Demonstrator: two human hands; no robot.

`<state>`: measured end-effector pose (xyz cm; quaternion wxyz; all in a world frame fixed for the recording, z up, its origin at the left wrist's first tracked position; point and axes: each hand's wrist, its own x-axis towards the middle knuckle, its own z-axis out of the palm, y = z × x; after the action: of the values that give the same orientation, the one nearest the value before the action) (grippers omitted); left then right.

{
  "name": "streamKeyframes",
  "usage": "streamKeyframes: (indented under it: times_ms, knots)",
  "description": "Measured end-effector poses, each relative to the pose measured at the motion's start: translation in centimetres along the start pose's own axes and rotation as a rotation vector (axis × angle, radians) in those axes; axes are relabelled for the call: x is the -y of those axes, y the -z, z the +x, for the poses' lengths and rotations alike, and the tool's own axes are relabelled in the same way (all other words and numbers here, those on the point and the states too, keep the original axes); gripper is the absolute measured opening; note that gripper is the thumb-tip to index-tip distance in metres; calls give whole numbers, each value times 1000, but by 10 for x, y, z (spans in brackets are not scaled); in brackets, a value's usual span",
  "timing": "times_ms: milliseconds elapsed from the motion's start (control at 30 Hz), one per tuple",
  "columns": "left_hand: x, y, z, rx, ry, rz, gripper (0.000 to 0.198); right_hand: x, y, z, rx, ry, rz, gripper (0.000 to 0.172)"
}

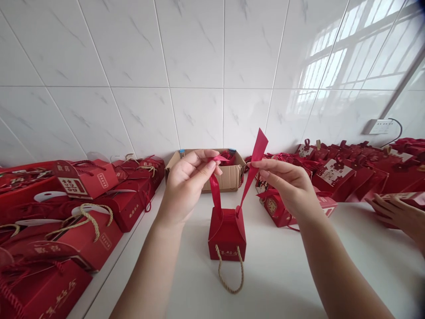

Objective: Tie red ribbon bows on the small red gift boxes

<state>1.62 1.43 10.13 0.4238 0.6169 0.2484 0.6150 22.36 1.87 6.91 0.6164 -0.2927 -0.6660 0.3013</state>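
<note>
A small red gift box (227, 237) with a beige rope handle (229, 277) stands on the white counter (285, 274) in front of me. A red ribbon (254, 166) runs up from its top in two strands. My left hand (186, 184) pinches the left strand above the box. My right hand (287, 186) pinches the right strand, whose pointed end sticks up past the fingers. Both hands hover just above and to either side of the box.
Several red gift boxes (83, 221) are piled at the left, more red boxes (345, 175) at the right. An open cardboard carton (229, 177) sits against the tiled wall. Another person's hand (396, 212) rests at the right edge. A wall socket (380, 126) is at upper right.
</note>
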Motion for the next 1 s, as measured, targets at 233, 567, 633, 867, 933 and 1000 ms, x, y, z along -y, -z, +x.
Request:
streamKeyframes:
  times_ms: [233,567,633,867,933,1000]
  knots:
    - [3,1,5,-76,39,-170,14,0,2,0,-33,-23,-54,18]
    - [5,2,8,-126,39,-205,3,-2,2,1,-38,-2,-99,19]
    - [4,2,8,-133,6,-161,3,-3,2,1,-41,1,-108,21]
    - [1,15,11,-285,-142,-50,5,2,3,1,-23,-9,-101,18]
    - [1,17,11,-293,-164,-42,4,4,3,1,-18,-6,-91,18]
    - [0,18,10,-310,-200,-27,3,4,3,1,-11,12,-80,18]
